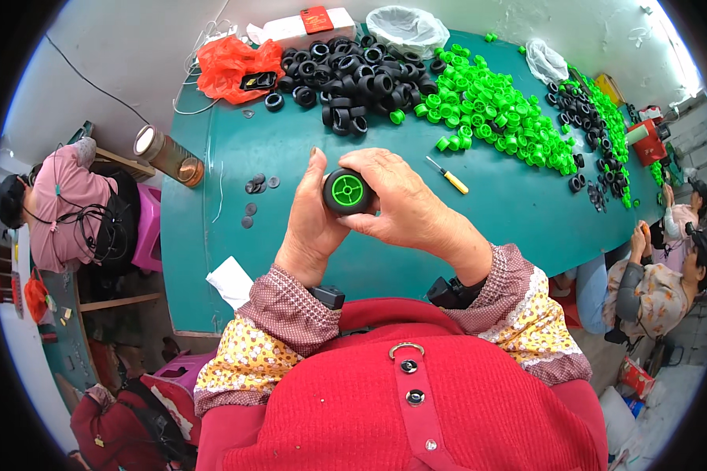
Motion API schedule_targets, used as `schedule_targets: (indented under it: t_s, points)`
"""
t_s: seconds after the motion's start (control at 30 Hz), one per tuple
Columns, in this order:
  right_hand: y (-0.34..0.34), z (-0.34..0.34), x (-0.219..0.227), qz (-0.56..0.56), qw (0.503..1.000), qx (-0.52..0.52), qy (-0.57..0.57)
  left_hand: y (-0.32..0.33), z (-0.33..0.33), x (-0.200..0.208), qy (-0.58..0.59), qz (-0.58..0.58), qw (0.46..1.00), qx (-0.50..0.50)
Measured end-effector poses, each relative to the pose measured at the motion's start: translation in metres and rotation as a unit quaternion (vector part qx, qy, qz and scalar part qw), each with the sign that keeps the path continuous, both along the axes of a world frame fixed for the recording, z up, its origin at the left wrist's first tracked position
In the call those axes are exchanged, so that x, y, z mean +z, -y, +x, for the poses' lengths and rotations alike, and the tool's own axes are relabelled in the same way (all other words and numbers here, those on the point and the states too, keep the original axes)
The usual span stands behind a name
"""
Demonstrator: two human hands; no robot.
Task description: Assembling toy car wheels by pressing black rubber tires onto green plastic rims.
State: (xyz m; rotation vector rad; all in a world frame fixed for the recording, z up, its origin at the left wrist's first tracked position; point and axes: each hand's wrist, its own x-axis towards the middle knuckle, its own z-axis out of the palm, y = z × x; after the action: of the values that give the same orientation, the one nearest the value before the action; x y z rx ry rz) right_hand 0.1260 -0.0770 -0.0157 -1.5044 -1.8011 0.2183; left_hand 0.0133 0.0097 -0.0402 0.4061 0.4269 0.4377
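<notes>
Between my two hands is a small toy wheel (348,191), a black tyre around a green spoked hub, its green face turned up toward me. My left hand (308,220) presses on its left side, with the thumb pointing up and away. From the right, my right hand (404,196) wraps its fingers and thumb around the tyre. Both hands are above the green table (291,282). To the right of them lies a small screwdriver (449,176) with a yellow handle. Several dark flat discs (256,184) are scattered on the left.
A heap of black tyres (353,78) lies at the back, beside a pile of green hubs (495,110). A brown-tinted bottle (169,157) stands at the left edge, near an orange plastic bag (236,71). White paper (229,282) lies at the near left. Other people sit left and right.
</notes>
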Motion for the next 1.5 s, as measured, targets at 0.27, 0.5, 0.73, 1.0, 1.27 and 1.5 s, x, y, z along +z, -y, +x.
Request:
schedule_targets:
  t_s: [0.27, 0.5, 0.73, 1.0, 1.27, 1.5]
  points:
    - [0.0, -0.007, 0.003, 0.054, 0.998, 0.001, 0.039, 0.002, -0.002, 0.008, -0.004, 0.025, 1.0, 0.014]
    - [0.002, -0.011, -0.011, 0.028, 0.999, -0.011, 0.027, 0.009, -0.006, 0.004, -0.037, 0.095, 0.993, 0.057]
    - [0.003, -0.018, -0.012, 0.078, 0.997, -0.009, -0.02, 0.012, -0.007, 0.011, -0.071, 0.205, 0.972, 0.095]
    - [0.005, 0.004, -0.003, -0.015, 0.994, 0.022, 0.106, -0.002, -0.011, -0.01, -0.031, 0.136, 0.99, -0.029]
    - [0.002, 0.0, -0.011, -0.017, 0.999, -0.008, 0.032, 0.005, 0.004, -0.02, -0.014, 0.056, 0.998, 0.031]
    - [0.004, -0.003, -0.001, -0.003, 0.998, -0.056, -0.006, 0.009, 0.004, -0.005, -0.016, 0.051, 0.998, 0.027]
